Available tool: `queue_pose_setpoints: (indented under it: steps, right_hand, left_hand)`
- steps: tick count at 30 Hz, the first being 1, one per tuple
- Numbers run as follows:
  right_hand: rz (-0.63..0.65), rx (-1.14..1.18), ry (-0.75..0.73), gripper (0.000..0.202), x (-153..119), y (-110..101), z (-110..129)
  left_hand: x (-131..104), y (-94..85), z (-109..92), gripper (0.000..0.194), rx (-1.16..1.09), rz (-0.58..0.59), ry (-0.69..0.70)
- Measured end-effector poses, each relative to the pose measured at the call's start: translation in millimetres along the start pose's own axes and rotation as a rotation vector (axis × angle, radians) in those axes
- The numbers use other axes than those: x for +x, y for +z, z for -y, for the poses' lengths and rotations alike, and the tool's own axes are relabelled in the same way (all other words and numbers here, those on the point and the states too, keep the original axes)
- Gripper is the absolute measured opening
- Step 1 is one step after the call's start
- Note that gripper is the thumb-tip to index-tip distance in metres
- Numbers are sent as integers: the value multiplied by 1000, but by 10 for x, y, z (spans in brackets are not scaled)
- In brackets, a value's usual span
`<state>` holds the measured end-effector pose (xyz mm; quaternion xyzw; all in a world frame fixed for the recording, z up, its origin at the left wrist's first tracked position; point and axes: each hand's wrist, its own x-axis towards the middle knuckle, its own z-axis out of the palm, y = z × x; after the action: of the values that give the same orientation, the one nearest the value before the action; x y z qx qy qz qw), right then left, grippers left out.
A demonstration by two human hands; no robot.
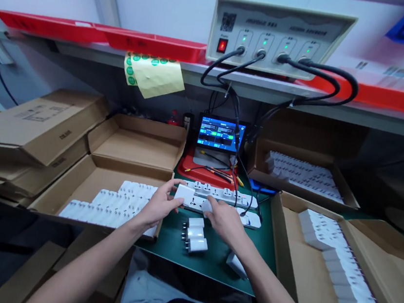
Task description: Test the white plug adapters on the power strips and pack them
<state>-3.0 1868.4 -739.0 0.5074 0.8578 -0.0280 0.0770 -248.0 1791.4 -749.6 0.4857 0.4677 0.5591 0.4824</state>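
At the near white power strip (252, 219), my left hand (162, 202) has its thumb and fingers around a white charger (184, 194) at the strip's left end. Farther right along the same strip, my right hand (224, 216) pinches another white charger (207, 207). A second white power strip (219, 192) lies just behind. Several white chargers (196, 234) with their pins pointing left lie in a group on the green mat (171, 251), nearer to me. One more white charger (237, 264) is partly hidden by my right forearm.
Chargers fill parts of an open carton (101, 174) at left and another (307, 270) at right; a third carton (350, 200) stands behind. A lit screen (219, 133) stands behind the strips. Black cables (237, 109) hang from a tester box (279, 26) on the shelf.
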Motion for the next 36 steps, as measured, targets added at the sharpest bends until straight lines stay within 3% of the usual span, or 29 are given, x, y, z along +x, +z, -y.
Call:
queue_pose_setpoints:
  steps: [4, 7, 11, 15, 19, 22, 24, 27, 30, 33, 36]
  right_hand:
    - [48, 11, 15, 66, 69, 40, 56]
    - [61, 0, 10, 70, 94, 83, 139]
    - [67, -18, -2, 69, 118, 102, 195]
    - [41, -26, -27, 74, 86, 71, 134]
    - [-126, -15, -70, 63, -95, -14, -110]
    - [-281, 39, -82, 36, -285, -106, -457]
    - [-335, 71, -40, 32, -393, -148, -729]
    - [-318, 117, 58, 29, -479, -131, -1086]
    - [-262, 224, 94, 26, -452, -12, -1288]
    - [-246, 384, 39, 25, -342, 148, -1330]
    - [-267, 480, -21, 26, -225, 279, -1303]
  left_hand:
    - [113, -130, 101, 67, 263, 101, 76]
    - [235, -164, 199, 62, 570, 122, 170]
    - [387, -62, 292, 62, 867, 204, 176]
    - [480, 82, 297, 68, 995, 266, 137]
    - [514, 201, 252, 65, 1087, 305, 106]
    - [513, 285, 232, 56, 1190, 385, 93]
    - [507, 317, 216, 52, 1262, 422, 78]
    - [511, 313, 163, 54, 1331, 448, 53]
    - [538, 357, 103, 67, 1315, 435, 116]
    - [566, 603, 134, 66, 1173, 365, 231]
    - [597, 996, 282, 46, 986, 363, 335]
